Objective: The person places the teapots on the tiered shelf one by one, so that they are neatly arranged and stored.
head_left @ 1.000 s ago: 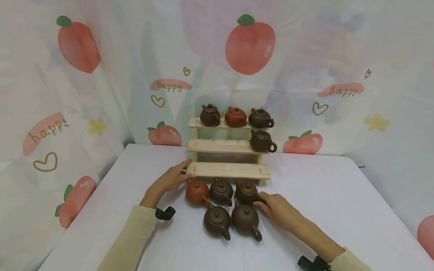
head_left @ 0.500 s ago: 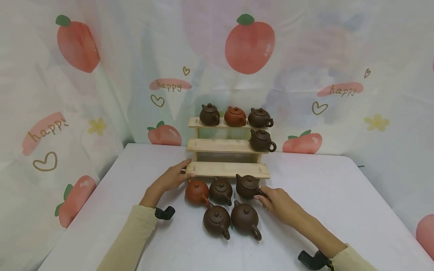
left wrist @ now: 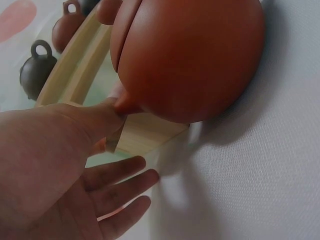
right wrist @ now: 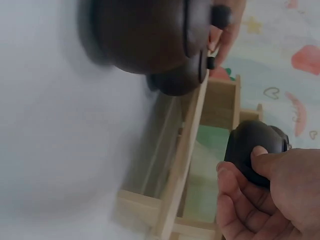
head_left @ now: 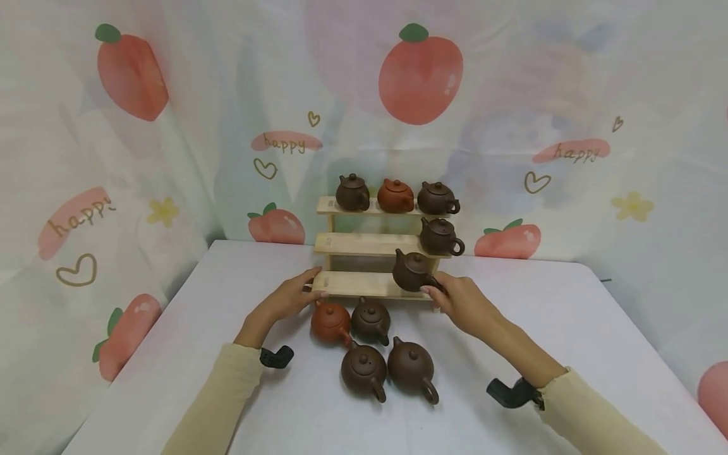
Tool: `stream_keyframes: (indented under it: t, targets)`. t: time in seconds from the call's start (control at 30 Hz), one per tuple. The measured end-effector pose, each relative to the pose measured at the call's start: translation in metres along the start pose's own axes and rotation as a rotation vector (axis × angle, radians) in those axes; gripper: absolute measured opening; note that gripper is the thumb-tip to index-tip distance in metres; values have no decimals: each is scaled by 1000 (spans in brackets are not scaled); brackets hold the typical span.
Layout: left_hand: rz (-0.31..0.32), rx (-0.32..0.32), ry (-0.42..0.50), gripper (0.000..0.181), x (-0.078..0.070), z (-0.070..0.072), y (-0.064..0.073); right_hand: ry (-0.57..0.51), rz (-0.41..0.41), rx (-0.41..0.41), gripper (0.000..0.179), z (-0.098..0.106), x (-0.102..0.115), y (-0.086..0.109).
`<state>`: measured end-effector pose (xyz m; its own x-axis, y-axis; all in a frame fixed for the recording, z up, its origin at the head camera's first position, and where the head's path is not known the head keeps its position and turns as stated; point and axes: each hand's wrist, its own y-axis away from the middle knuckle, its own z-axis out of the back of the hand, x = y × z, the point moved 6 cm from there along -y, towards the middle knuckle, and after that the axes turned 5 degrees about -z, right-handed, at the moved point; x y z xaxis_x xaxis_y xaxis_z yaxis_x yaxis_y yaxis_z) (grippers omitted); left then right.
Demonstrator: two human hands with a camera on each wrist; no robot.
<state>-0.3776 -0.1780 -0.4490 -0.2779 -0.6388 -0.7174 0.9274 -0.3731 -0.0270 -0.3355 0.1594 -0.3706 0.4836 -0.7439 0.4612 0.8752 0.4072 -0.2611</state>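
Observation:
My right hand pinches the handle of a dark brown teapot, which is over the right part of the bottom step; whether it touches the board I cannot tell. In the right wrist view, thumb and curled fingers hold this teapot. My left hand grips the left end of the bottom step of a wooden three-step stand between thumb and index finger, its other fingers extended in the left wrist view. Close beside that hand sits a reddish-brown teapot, large in the left wrist view.
Dark teapots stand on the white table: one beside the reddish one, two in front. The top step bears two dark teapots around a reddish one; another dark teapot sits at the middle step's right end.
My right hand has lifted the dark brown teapot off the table, from the right of the back row, up and away from me to the bottom step. My left hand has stayed put.

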Motion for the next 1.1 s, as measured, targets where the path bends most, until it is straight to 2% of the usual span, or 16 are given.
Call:
stream_keyframes:
  t: [0.13,0.3,0.53,0.83,1.1]
  targets:
    - [7,-3,2,75,1,0,1,21,-3,-28,24,8,3,-19]
    - [16,-2,1,75,2,0,1,37,-34,-26,26,12,4,-43]
    - [5,1,8,75,3,0,0,68,-60,-23,27,12,6,-66]
    - [11,-2,-8,74,4,0,-2,78,-119,3,29,6,3,-84]
    - [7,1,-5,74,4,0,-1,81,-165,34,30,4,3,-89]
